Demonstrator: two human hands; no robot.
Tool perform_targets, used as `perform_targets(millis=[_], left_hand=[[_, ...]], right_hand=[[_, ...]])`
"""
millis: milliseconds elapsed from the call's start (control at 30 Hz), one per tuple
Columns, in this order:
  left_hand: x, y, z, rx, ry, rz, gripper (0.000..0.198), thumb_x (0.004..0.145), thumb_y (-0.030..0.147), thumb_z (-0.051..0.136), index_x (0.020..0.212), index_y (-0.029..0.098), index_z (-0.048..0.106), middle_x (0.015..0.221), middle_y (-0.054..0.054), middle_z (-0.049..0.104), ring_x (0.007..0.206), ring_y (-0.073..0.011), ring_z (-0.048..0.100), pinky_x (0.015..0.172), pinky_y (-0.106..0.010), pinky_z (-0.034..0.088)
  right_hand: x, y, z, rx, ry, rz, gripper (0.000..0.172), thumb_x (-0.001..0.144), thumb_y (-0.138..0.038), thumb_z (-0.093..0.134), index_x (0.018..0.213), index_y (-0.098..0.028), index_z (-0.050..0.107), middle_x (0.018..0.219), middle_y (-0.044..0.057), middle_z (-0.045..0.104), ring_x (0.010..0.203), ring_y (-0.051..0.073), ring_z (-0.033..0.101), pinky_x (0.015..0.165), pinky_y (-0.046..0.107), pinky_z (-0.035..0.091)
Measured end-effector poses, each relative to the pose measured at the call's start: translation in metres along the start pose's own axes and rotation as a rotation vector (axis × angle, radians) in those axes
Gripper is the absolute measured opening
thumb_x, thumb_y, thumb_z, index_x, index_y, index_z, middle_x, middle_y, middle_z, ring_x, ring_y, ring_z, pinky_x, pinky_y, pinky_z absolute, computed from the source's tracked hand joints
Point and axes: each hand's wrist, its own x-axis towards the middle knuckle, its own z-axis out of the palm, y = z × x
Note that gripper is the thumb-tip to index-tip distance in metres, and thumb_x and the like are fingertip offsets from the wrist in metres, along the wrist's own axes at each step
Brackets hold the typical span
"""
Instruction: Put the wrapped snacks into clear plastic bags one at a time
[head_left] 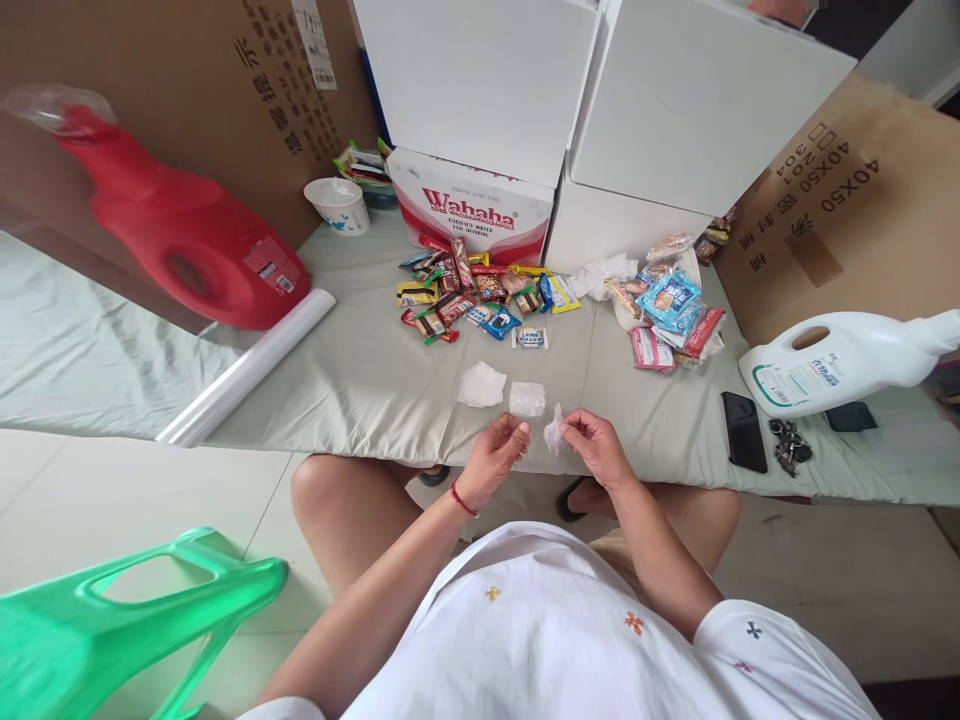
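Note:
My right hand [598, 448] pinches a crumpled piece of clear plastic film [554, 432] over the table's front edge. My left hand [496, 458] is closed, thumb against fingers; whatever may be between them is too small to make out. Its fingertips are close to a small translucent white packet [527, 399] lying flat on the cloth, and I cannot tell whether they touch it. Left of that lies a wider whitish, wrinkled plastic-like piece [482, 385]. Beyond are several wrapped snacks [454, 290] in a loose heap.
A second snack pile [671, 300] lies right, beside crumpled clear plastic [604, 275]. A film roll [247, 370] and red jug [187, 230] stand left. White boxes [480, 80] line the back. A white bottle [847, 360], phone [744, 430] and keys [789, 447] are right; a green stool [67, 630] is lower left.

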Motion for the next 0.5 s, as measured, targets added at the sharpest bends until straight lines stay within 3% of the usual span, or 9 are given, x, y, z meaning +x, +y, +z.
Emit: perform_targets(millis=[167, 333, 500], left_hand=[[0.0, -0.003, 0.013, 0.057, -0.03, 0.023, 0.044, 0.078, 0.059, 0.079, 0.084, 0.018, 0.062, 0.074, 0.001, 0.059, 0.068, -0.0125, 0.052, 0.064, -0.026, 0.042], [0.001, -0.005, 0.007, -0.16, -0.035, -0.052, 0.047, 0.076, 0.06, 0.081, 0.082, 0.017, 0.061, 0.068, 0.002, 0.059, 0.062, -0.0102, 0.052, 0.062, -0.025, 0.041], [-0.001, -0.004, 0.0, -0.344, 0.02, -0.134, 0.048, 0.068, 0.054, 0.088, 0.078, 0.017, 0.06, 0.069, 0.004, 0.057, 0.06, -0.0074, 0.05, 0.059, -0.022, 0.041]], right_hand=[[-0.003, -0.001, 0.011, -0.043, -0.075, -0.058, 0.032, 0.087, -0.052, 0.072, 0.079, -0.021, 0.066, 0.071, -0.002, 0.057, 0.067, 0.014, 0.048, 0.064, 0.028, 0.04], [-0.002, 0.0, 0.008, 0.128, -0.008, 0.057, 0.037, 0.08, -0.057, 0.075, 0.077, -0.022, 0.063, 0.068, -0.003, 0.055, 0.061, 0.012, 0.044, 0.057, 0.027, 0.038], [0.004, 0.005, -0.005, 0.385, 0.072, 0.215, 0.031, 0.072, -0.046, 0.079, 0.072, -0.022, 0.06, 0.063, -0.004, 0.048, 0.056, 0.011, 0.04, 0.051, 0.025, 0.033]])
